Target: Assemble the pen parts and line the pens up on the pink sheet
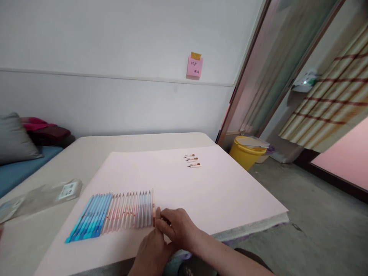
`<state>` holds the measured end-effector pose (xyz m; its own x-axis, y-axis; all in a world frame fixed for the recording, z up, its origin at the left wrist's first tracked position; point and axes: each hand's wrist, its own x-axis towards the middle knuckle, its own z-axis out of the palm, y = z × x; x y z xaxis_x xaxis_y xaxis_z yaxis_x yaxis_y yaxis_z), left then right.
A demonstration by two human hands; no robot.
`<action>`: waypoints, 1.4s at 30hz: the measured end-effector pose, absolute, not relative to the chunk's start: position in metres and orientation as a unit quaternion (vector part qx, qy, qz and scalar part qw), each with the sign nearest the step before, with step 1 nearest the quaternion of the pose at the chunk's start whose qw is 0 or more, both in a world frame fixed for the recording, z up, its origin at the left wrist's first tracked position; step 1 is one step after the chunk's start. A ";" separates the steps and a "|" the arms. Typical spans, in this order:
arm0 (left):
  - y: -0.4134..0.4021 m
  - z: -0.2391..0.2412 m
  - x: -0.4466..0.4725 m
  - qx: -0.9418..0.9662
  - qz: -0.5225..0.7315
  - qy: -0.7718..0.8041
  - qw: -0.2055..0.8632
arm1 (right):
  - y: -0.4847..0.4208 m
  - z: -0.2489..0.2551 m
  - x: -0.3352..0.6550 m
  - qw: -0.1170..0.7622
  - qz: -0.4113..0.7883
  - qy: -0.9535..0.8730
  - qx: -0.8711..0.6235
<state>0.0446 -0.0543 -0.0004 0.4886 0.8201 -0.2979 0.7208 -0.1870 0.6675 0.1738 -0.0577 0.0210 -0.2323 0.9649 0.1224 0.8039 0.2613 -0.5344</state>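
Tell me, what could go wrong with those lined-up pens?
The right hand pinches the last pen right beside the row; a nudge might roll its neighbours out of line. That pen lies near the front edge of the sheet, so a knock could send it off.

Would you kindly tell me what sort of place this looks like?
Likely a room in a home: a cushion on a blue mattress, a checked curtain by the door, a yellow bucket on the floor. The right hand pinches a pen on the table.
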 end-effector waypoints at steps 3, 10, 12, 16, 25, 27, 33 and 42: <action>-0.058 0.006 0.045 0.761 0.066 0.517 0.386 | -0.058 0.021 0.174 0.232 0.179 -0.766 -0.572; -0.057 0.007 0.045 0.745 0.067 0.531 0.399 | -0.058 0.017 0.172 0.233 0.171 -0.763 -0.578; -0.055 0.008 0.045 0.739 0.057 0.536 0.404 | -0.057 0.016 0.171 0.223 0.172 -0.761 -0.585; -0.055 0.008 0.044 0.738 0.051 0.540 0.402 | -0.057 0.015 0.170 0.200 0.159 -0.770 -0.585; -0.062 0.004 0.042 0.746 0.066 0.533 0.393 | -0.059 0.017 0.169 0.162 0.133 -0.786 -0.582; -0.062 0.005 0.042 0.748 0.062 0.528 0.397 | -0.060 0.018 0.169 0.155 0.134 -0.789 -0.580; -0.065 0.013 0.041 0.748 0.057 0.531 0.394 | -0.061 0.019 0.170 0.154 0.140 -0.793 -0.572; -0.065 0.013 0.042 0.761 0.025 0.534 0.369 | -0.062 0.017 0.170 0.149 0.128 -0.796 -0.573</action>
